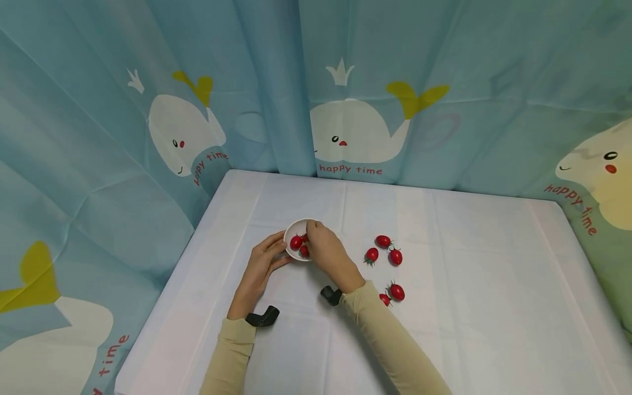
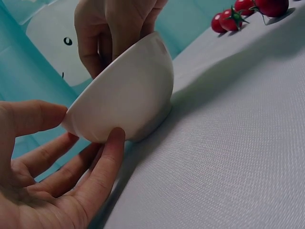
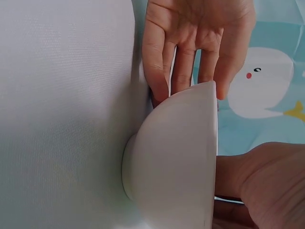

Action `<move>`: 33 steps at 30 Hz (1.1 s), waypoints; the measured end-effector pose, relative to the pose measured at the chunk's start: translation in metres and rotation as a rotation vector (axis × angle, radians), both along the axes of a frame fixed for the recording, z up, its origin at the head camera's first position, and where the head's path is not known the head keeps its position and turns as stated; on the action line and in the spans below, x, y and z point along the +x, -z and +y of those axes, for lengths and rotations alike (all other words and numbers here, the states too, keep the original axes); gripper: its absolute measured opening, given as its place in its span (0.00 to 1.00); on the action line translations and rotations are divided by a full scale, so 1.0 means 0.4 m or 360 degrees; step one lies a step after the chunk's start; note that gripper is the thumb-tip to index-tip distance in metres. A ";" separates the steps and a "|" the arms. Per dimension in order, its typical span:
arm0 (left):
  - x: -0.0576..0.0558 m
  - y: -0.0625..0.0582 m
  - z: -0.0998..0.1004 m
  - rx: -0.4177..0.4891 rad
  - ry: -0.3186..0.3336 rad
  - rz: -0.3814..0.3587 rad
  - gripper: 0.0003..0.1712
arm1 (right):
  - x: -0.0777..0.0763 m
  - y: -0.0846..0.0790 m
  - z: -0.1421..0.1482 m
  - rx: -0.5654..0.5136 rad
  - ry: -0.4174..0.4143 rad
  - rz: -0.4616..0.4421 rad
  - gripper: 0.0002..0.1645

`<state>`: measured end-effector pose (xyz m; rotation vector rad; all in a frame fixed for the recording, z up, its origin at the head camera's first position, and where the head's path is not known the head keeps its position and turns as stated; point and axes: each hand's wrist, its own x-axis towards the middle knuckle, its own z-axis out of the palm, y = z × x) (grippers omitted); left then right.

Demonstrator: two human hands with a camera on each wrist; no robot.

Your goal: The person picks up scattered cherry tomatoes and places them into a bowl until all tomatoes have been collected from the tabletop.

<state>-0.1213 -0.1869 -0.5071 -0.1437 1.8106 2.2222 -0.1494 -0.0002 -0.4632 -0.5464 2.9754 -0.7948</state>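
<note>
A small white bowl (image 1: 289,253) stands on the white-covered table with red cherry tomatoes (image 1: 296,242) inside it. My left hand (image 1: 260,266) holds the bowl from the left, its fingertips spread along the outer wall and one at the rim in the left wrist view. Reaching down over the far right of the rim, my right hand (image 1: 327,249) has its curled fingers inside the bowl. A cherry tomato (image 1: 305,237) shows right at those fingers, partly covered by them. The bowl wall (image 3: 176,157) hides the right fingertips in both wrist views.
To the right of the bowl lie three loose cherry tomatoes (image 1: 383,241) with green stems. Nearer my right sleeve (image 1: 390,340) are two more, a whole one (image 1: 397,292) and one partly hidden by the sleeve. A blue whale-print curtain (image 1: 276,82) hangs behind the table (image 1: 494,285).
</note>
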 end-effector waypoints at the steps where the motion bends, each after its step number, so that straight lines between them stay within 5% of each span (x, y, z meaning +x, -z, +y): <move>1: 0.000 0.000 -0.001 0.0000 0.0006 0.0004 0.27 | -0.001 0.001 0.000 -0.0011 -0.0002 -0.0012 0.10; 9: 0.002 -0.004 -0.003 -0.0011 0.0016 -0.0013 0.27 | -0.007 -0.003 0.004 -0.0046 -0.0054 -0.0087 0.04; 33: 0.001 0.000 -0.002 0.0003 0.0010 0.0004 0.27 | -0.002 0.008 -0.009 0.0037 0.0003 0.0128 0.06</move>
